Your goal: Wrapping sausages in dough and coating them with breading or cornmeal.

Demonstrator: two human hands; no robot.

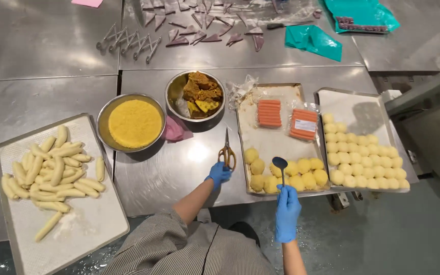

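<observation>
Left grip (219, 174) closed on scissors (226, 150) handles; right grip (286, 211) closed around spoon (280, 168) handle.

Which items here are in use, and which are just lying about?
In use: left hand on scissors; right hand holding spoon over dough balls.

Lying about: crumb bowl, teal bags, dough sticks.

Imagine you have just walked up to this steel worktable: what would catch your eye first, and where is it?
Most striking is the tray of pale dough balls at far right, laid in neat rows, and the bowl of yellow crumbs left of centre. At far left, a tray of finger-shaped dough pieces lies in a loose pile. Near the front edge, the blue-gloved left hand touches orange-handled scissors, and the right hand holds a dark spoon.
</observation>
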